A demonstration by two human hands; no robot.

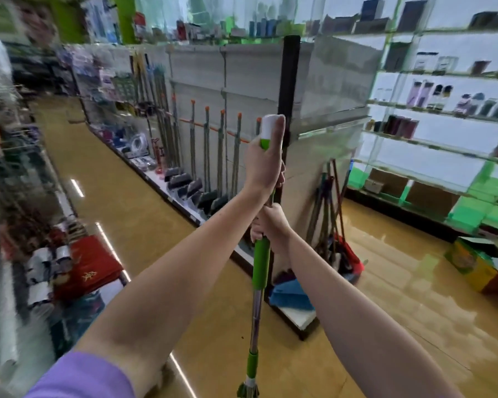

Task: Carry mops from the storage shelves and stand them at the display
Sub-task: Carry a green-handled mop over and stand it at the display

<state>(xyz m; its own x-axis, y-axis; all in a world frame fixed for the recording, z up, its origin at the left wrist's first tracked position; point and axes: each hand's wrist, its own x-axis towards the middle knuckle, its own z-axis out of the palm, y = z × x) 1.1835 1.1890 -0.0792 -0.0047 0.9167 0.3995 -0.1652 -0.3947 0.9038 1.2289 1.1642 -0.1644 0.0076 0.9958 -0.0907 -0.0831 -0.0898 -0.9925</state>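
Observation:
I hold one mop (260, 262) upright in front of me, with a green and metal handle, a white top cap and a green head at the bottom edge. My left hand (263, 165) grips the handle just below the cap, thumb along it. My right hand (270, 222) grips the handle lower down, above the green sleeve. Ahead stands a shelf unit with a row of mops and brooms (207, 156) with orange-tipped handles, leaning upright. More mops (332, 214) lean at the end of that unit.
A yellow shiny floor aisle (133, 214) runs ahead on the left. Goods shelves (18, 173) line the left side, with red cloth items (89, 262) low down. Glass shelves (437, 116) fill the right wall. Coloured boxes (477, 262) sit on the floor at right.

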